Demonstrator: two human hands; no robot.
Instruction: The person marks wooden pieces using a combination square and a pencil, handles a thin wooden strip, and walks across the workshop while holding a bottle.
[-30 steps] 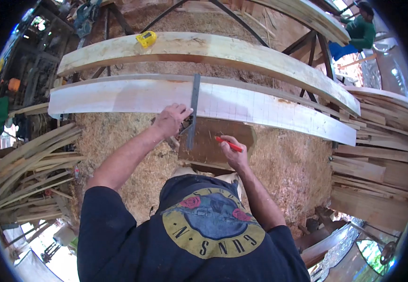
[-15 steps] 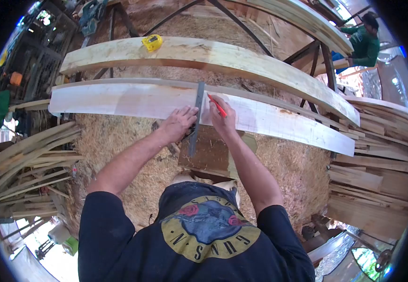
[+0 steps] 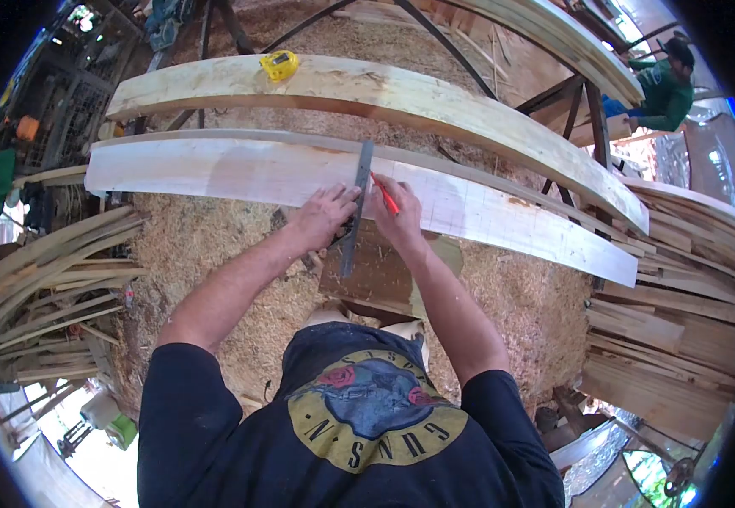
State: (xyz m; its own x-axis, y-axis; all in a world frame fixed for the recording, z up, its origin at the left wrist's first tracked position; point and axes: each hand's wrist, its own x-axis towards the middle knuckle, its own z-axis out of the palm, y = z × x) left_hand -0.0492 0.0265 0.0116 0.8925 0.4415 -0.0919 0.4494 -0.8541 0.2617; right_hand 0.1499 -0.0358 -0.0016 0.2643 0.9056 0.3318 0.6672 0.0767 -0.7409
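Note:
A long pale wooden board (image 3: 274,173) lies crosswise in front of me. Across it rests a metal square (image 3: 357,203), its blade reaching past the board's near edge. My left hand (image 3: 327,216) grips the square from the left, fingertips at the blade and the thumb side by a dark part under the palm. In my right hand (image 3: 399,213) is a red pencil (image 3: 386,196), pinched between the fingers. Its tip meets the board close to the blade's right side.
Beyond lies a second thick plank (image 3: 384,89) with a yellow tape measure (image 3: 278,65) on it. Stacked lumber (image 3: 672,317) stands at right, curved strips (image 3: 54,271) at left. Shavings (image 3: 223,279) cover the floor. A person in green (image 3: 665,89) is at the far right.
The pencil and my right hand have slid slightly toward me along the blade. My left hand stays on the square. The camera view has shifted a little.

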